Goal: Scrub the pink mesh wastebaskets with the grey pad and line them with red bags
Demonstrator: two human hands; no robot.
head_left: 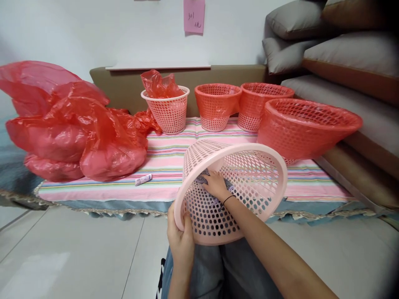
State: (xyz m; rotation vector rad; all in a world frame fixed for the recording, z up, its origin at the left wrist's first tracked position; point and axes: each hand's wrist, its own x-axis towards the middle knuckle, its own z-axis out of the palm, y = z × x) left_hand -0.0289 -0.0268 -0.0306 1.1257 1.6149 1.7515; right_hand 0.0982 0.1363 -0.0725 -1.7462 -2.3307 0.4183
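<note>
A pink plastic mesh basket (pixel 230 237) lies tipped over my lap, its mouth turned toward me. My left hand (pixel 181 228) grips the rim at the lower left, thumb inside. Reaching into the basket, my right hand (pixel 215 185) presses a grey-purple cloth (pixel 230 185) against the inner wall; a dark band circles that wrist. Part of the cloth is hidden under the fingers. Behind, a pink basket (pixel 170 114) has a crumpled red plastic bag (pixel 160 85) inside it. Three more baskets, among them the nearest one (pixel 299 133), are covered with red plastic bags.
Filled red plastic bags (pixel 62 141) are heaped at the left on a striped cloth (pixel 168 166). A small white tube-like item (pixel 143 180) lies near its front edge. Grey-brown cushions (pixel 352 62) are stacked at the right. A pink note (pixel 193 16) hangs on the wall.
</note>
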